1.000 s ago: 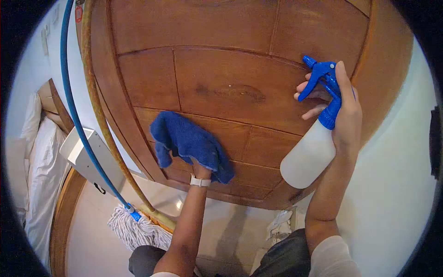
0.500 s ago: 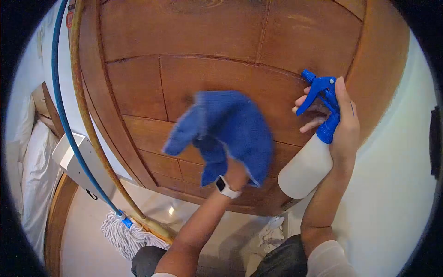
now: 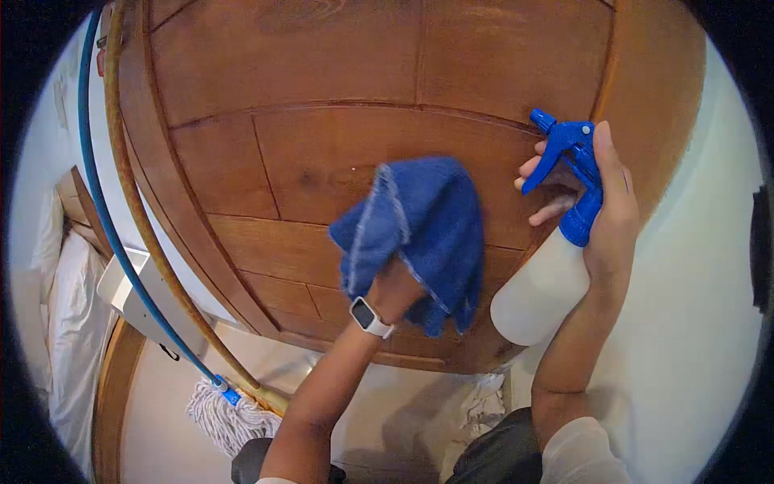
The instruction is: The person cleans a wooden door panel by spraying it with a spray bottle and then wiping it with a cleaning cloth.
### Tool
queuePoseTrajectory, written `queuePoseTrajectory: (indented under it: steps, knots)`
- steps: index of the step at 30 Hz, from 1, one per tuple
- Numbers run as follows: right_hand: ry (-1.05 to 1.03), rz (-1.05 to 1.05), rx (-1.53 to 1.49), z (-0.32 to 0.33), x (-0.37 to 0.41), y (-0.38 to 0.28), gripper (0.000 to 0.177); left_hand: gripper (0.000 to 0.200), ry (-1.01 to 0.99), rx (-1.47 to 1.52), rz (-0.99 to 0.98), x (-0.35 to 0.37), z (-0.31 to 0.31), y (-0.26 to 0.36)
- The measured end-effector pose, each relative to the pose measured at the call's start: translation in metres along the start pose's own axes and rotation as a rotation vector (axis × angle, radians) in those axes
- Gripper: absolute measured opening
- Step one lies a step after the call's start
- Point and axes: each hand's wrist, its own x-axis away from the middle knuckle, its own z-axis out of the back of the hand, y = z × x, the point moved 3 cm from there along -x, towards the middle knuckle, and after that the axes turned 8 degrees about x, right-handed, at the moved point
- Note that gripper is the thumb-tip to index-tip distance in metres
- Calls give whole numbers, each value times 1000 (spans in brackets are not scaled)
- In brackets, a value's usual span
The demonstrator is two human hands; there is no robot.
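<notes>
- I'm keeping my left hand (image 3: 398,289) closed on a bunched blue cloth (image 3: 439,230); folds are hiding most of the fingers, so I can't tell how tightly they're curling.
- The cloth is hanging in front of the wooden door (image 3: 339,149); contact is unclear.
- My right grip (image 3: 574,179) is wrapping the neck of a white spray bottle (image 3: 538,290), fingers partly spread beside its blue trigger (image 3: 545,168).
- Since the first frame, the cloth is sitting further right across the panels, closer to the bottle; the watch (image 3: 369,316) is now showing its dark face.
- The mop (image 3: 234,415) is standing at left; a red tag (image 3: 101,62) is appearing above, too small for reading.
</notes>
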Motion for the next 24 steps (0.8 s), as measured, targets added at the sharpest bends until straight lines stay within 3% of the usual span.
queuePoseTrajectory:
  steps: [2, 9, 12, 16, 24]
  knots:
    - [6, -3, -3, -1, 0, 2, 70, 66, 18, -154, -48, 4, 15, -22]
    - [-39, 6, 4, 0, 1, 6, 71, 65, 251, -219, 298, 40, 68, -132]
    - [-33, 8, 18, 0, 0, 2, 71, 65, 343, -189, 412, 43, 71, -151]
    - [-4, 5, 2, 2, 2, 1, 71, 65, 330, -87, 347, 20, 39, -122]
    - [81, 32, -48, 4, 10, -4, 70, 65, 46, 198, 7, -35, -13, -28]
